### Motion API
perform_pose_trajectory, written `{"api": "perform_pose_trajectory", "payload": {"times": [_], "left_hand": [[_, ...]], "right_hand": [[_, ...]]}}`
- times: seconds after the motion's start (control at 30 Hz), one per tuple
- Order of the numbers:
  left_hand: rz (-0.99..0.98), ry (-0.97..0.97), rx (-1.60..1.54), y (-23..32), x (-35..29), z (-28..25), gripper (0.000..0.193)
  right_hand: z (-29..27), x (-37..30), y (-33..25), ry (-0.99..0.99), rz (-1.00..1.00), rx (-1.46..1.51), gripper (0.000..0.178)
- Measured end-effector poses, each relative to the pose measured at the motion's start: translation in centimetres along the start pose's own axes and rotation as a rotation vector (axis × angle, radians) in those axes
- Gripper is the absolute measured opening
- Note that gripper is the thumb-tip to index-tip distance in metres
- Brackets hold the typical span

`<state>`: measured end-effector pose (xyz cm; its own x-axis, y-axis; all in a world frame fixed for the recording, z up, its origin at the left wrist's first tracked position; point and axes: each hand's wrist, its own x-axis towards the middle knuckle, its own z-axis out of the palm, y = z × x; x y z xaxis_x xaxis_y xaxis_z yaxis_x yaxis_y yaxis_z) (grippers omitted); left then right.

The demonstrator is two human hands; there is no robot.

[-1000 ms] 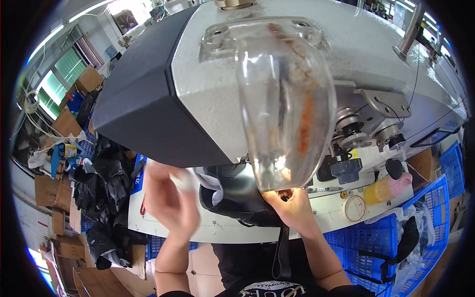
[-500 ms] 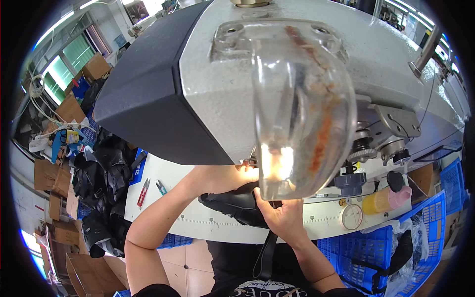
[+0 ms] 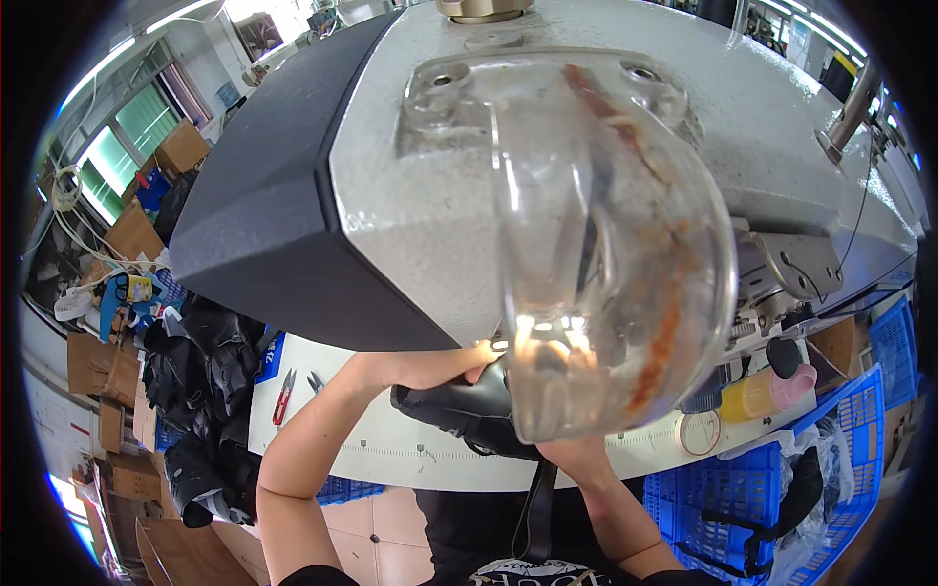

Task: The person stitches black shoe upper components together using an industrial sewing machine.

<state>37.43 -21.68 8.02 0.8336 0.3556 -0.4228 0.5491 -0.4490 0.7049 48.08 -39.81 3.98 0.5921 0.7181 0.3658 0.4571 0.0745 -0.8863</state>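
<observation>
A black bag (image 3: 459, 405) with a glossy panel and a dangling strap (image 3: 535, 513) lies on the white table beneath a sewing machine head (image 3: 420, 225). My left hand (image 3: 445, 367) reaches in under the head from the left. Its thumb presses on the bag's upper side, and the other fingers are mostly hidden. Against the bag's right end, my right hand (image 3: 578, 457) keeps its hold; the cloudy, rust-stained clear guard (image 3: 616, 293) covers its fingers. A lamp glows behind that guard, where the needle area cannot be made out.
Red-handled snips (image 3: 283, 398) and a second tool (image 3: 315, 383) lie left on the table. Black bags (image 3: 210, 391) are piled further left. At the right are a tape roll (image 3: 699, 433), a yellow-and-pink bottle (image 3: 767, 393) and blue crates (image 3: 718, 503).
The view has shifted, so the machine head and guard look larger and lower. The guard now hides my right thumb. My hands and the bag have barely moved.
</observation>
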Motion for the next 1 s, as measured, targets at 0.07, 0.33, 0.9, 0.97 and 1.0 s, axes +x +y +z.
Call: {"api": "perform_pose_trajectory", "payload": {"times": [0.07,0.33,0.9,0.97,1.0], "left_hand": [[0.052,0.027,0.031,2.3,-0.6,-0.6,0.037],[0.196,0.076,0.047,2.8,-1.0,-0.9,0.028],[0.261,0.064,-0.019,0.8,0.1,-0.8,0.036],[0.353,0.111,0.003,1.2,0.3,-1.5,0.034],[0.428,0.101,-0.110,1.1,0.4,-1.8,0.029]], "right_hand": [[0.0,0.0,0.5,-0.076,0.152,-0.039,0.015],[0.3,0.0,0.4,-0.026,-0.076,-0.144,0.016],[0.5,0.7,0.2,-0.094,0.068,0.246,0.009],[0.6,1.0,-0.5,-0.093,0.098,0.215,0.009],[0.4,1.0,-1.0,-0.089,0.122,0.183,0.009]]}}
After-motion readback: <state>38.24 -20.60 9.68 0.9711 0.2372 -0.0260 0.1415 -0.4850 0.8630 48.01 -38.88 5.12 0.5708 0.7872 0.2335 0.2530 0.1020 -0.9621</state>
